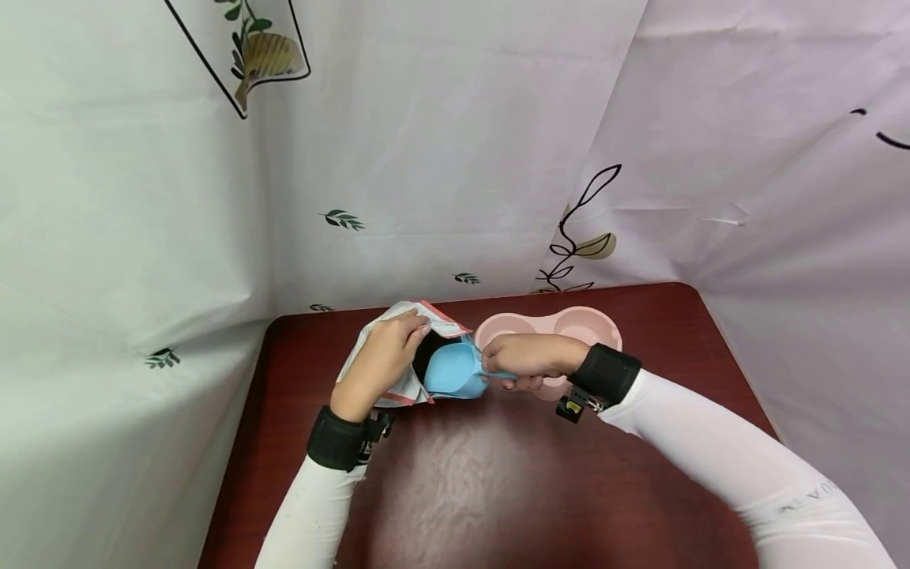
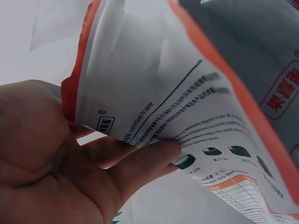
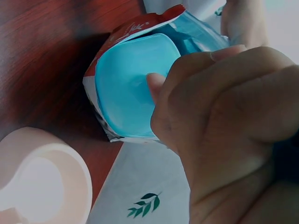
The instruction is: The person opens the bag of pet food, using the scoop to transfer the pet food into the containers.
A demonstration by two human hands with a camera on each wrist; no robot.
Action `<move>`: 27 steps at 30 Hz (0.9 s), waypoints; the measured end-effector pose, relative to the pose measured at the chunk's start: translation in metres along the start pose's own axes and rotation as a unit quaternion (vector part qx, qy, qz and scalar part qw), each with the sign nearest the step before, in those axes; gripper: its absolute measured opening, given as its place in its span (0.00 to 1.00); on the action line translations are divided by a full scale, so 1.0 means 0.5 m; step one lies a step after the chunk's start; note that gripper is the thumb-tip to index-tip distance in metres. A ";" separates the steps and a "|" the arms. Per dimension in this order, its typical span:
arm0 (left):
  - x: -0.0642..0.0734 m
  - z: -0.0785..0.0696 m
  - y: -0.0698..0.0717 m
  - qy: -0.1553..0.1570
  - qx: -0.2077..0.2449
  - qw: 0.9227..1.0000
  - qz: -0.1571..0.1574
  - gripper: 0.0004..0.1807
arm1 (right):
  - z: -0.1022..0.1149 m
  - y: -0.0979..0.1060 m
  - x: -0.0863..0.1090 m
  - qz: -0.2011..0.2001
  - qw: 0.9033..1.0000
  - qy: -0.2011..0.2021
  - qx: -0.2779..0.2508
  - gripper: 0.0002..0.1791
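A white, red-edged pet food bag (image 1: 361, 356) lies at the back left of the table, its mouth facing right. My left hand (image 1: 384, 348) grips the bag by its upper edge; in the left wrist view, the fingers (image 2: 149, 161) lie against the printed panel (image 2: 140, 84). At the bag's mouth is a light blue scoop (image 1: 451, 368), its handle held by my right hand (image 1: 529, 356). In the right wrist view, the scoop (image 3: 131, 88) sits partly inside the bag opening, beside my right hand (image 3: 210, 107). What lies deeper in the bag is hidden in shadow.
Behind my right hand stands a pink double bowl (image 1: 590, 320), partly covered by that hand and wrist. The dark red table (image 1: 455, 490) has rounded back corners. Patterned white cloth (image 1: 426, 158) hangs close behind and beside it.
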State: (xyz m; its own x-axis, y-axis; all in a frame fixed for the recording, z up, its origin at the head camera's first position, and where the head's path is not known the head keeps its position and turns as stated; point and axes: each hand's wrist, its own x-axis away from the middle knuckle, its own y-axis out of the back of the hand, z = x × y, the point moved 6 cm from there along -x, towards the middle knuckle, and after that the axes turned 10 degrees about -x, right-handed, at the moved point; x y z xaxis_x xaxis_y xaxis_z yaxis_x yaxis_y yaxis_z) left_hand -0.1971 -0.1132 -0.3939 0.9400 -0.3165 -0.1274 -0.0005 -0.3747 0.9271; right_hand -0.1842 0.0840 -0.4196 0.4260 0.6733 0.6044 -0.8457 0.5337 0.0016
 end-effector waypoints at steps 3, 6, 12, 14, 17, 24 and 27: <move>0.000 -0.001 -0.001 0.001 0.002 1.000 0.001 0.17 | -0.001 0.000 -0.011 0.000 1.000 -0.006 0.003 0.15; -0.001 0.000 -0.003 0.000 0.003 1.000 -0.001 0.17 | -0.002 0.000 -0.022 0.002 1.000 -0.008 0.006 0.15; 0.000 0.000 -0.003 -0.005 0.003 1.000 -0.011 0.16 | -0.003 -0.004 -0.042 0.018 1.000 -0.003 0.002 0.17; 0.000 -0.001 -0.004 -0.006 0.003 1.000 -0.009 0.16 | -0.005 -0.005 -0.048 0.026 1.000 -0.004 -0.004 0.17; 0.000 -0.001 -0.006 -0.006 0.003 1.000 -0.007 0.16 | -0.008 -0.006 -0.058 0.029 0.999 -0.006 -0.018 0.17; 0.000 -0.001 -0.011 -0.001 0.006 1.000 -0.004 0.16 | -0.018 -0.007 -0.074 0.019 1.000 -0.001 -0.024 0.18; 0.003 -0.002 -0.010 0.000 0.006 1.000 -0.004 0.15 | -0.019 -0.009 -0.076 0.007 1.000 0.007 -0.018 0.18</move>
State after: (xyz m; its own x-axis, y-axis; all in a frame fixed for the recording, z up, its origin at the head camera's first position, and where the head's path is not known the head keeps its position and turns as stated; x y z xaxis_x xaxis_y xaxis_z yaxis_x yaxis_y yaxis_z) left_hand -0.1955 -0.1109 -0.3984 0.9397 -0.3141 -0.1354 0.0034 -0.3874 0.9219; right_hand -0.1936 0.0608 -0.4501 0.4196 0.6875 0.5927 -0.8393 0.5425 -0.0350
